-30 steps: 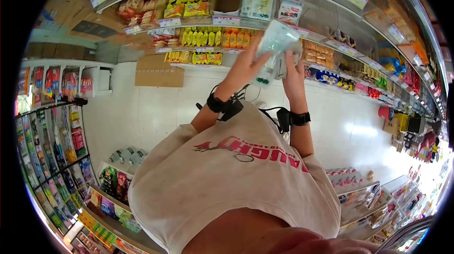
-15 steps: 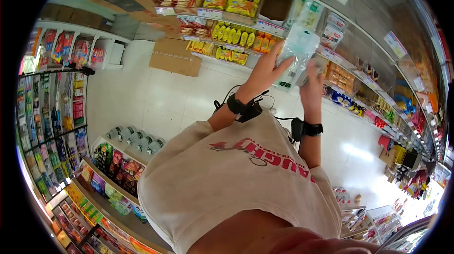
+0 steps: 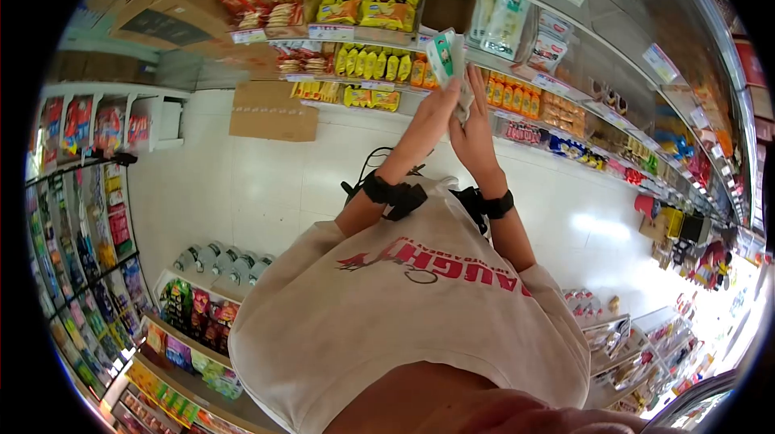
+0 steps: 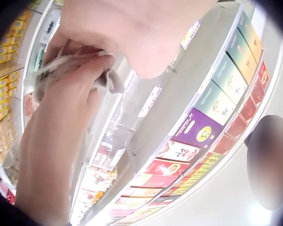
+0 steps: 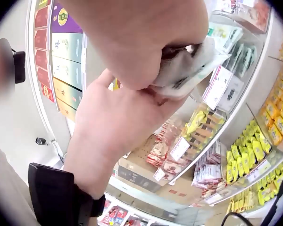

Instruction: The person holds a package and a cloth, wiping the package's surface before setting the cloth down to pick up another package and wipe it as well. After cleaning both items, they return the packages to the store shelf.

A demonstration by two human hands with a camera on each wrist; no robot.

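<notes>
My left hand (image 3: 434,117) grips a flat clear plastic packet (image 3: 444,56) with a green printed panel, which sticks up past the fingers, tilted. Close against it on the right, my right hand (image 3: 476,139) has its fingers pointing up and pinches a grey cloth (image 5: 176,68) against the packet. The left wrist view shows the right thumb lying over the cloth (image 4: 114,82). Both hands meet in front of the shelves, and they hide the packet's lower part. More packets of a similar kind (image 3: 507,24) lie on the shelf just behind.
Shelves with clear dividers and price labels curve ahead, holding yellow snack packs (image 3: 371,0) and orange packs (image 3: 513,96). A cardboard piece (image 3: 273,113) lies on the floor ahead to the left. Behind stand large bottles (image 3: 222,260) and a snack rack (image 3: 190,313).
The packet has turned from facing flat to nearly edge-on and moved left and nearer the body. The right hand has come in from beside it, bringing the cloth against it.
</notes>
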